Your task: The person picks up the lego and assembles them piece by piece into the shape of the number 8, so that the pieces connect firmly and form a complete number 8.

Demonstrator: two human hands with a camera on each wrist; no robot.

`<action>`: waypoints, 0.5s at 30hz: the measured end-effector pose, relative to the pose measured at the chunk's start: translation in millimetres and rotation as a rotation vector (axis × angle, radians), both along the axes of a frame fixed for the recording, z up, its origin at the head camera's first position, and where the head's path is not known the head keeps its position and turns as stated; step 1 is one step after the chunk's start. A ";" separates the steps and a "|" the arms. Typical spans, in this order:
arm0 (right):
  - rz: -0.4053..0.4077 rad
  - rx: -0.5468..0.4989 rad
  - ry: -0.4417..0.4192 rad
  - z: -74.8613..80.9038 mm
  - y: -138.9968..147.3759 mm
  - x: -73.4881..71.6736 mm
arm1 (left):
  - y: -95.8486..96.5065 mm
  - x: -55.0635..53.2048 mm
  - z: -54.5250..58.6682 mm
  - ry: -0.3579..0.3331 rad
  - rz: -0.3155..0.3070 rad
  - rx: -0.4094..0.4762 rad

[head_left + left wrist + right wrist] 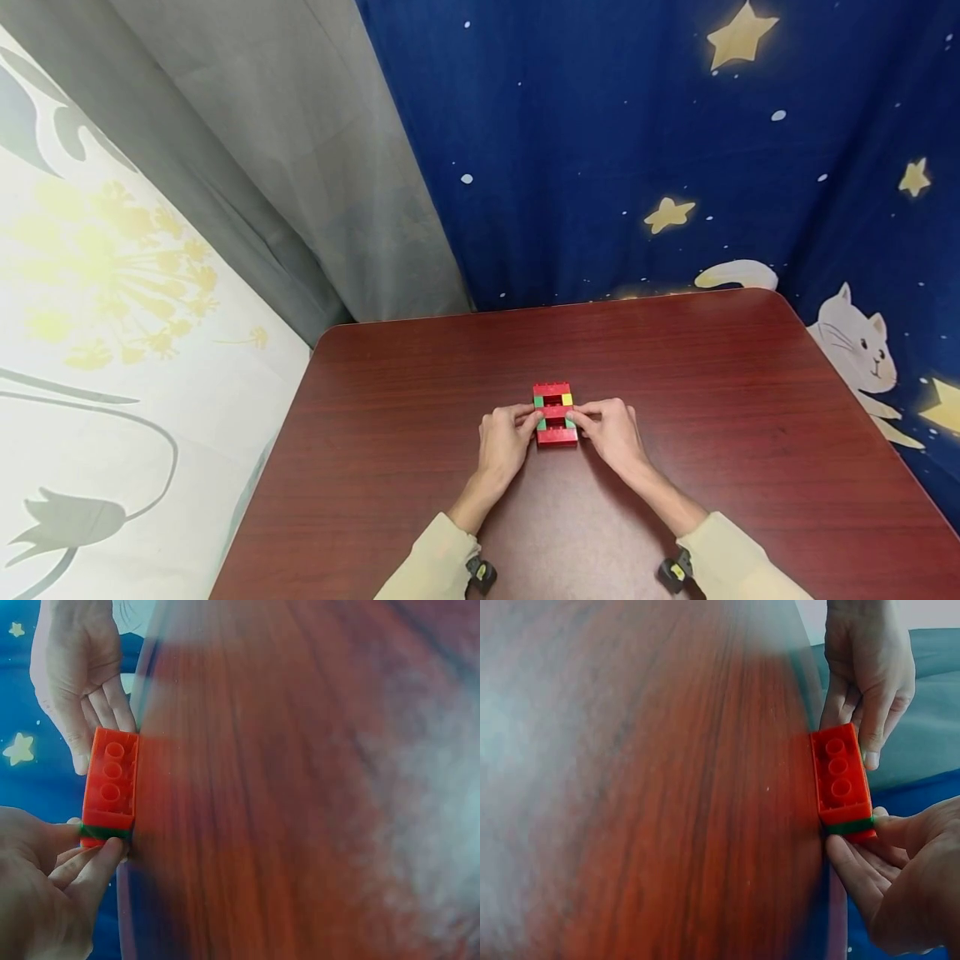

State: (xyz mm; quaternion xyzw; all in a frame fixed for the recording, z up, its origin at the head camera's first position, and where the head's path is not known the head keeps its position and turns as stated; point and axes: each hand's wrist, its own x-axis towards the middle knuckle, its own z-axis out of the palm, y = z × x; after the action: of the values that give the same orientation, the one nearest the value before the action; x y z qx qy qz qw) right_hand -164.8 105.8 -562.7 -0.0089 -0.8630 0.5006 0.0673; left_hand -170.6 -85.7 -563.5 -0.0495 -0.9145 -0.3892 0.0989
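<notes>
Near the middle of the table, both hands hold a toy-brick structure of red bricks (557, 437) spaced by smaller ones. A green brick (538, 402) shows at its far left and a yellow brick (567, 399) at its far right. My left hand (504, 442) pinches the left side between thumb and fingers, while my right hand (615, 435) pinches the right side. Both wrist views show the hollow underside of the nearest red brick (111, 776), with three round tubes. In the right wrist view, a green layer (852, 826) sits against that brick, between thumb and fingers.
A dark red-brown wooden table (420, 375) with rounded far corners lies under the hands. Behind it hang a blue curtain (570, 150) with stars and a grey curtain (247, 125). White patterned fabric (90, 350) hangs at the left.
</notes>
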 end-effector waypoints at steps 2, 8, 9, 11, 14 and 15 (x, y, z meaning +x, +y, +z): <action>-0.002 -0.012 -0.012 -0.6 0.5 -1.2 | -0.2 -1.0 -0.4 0.003 -0.002 -0.004; 0.006 -0.035 -0.010 -2.0 1.9 -4.1 | -1.5 -2.7 -1.2 -0.002 -0.011 -0.003; 0.007 -0.038 -0.008 -2.3 2.0 -4.5 | -1.7 -2.8 -1.6 0.003 -0.011 -0.003; 0.013 -0.043 0.001 -2.9 2.2 -5.0 | -2.2 -2.9 -2.6 0.013 -0.012 -0.004; 0.021 -0.056 -0.008 -3.9 2.3 -5.4 | -3.2 -3.0 -3.9 0.026 -0.007 -0.011; 0.024 -0.062 -0.014 -4.4 2.5 -5.5 | -3.5 -3.0 -4.1 0.031 -0.002 -0.016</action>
State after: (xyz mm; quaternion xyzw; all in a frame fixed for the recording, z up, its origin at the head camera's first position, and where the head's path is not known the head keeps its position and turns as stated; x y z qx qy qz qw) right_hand -170.3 108.2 -567.0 -0.0043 -0.8475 0.5279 0.0548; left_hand -173.7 -89.2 -567.6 -0.0572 -0.9158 -0.3813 0.1125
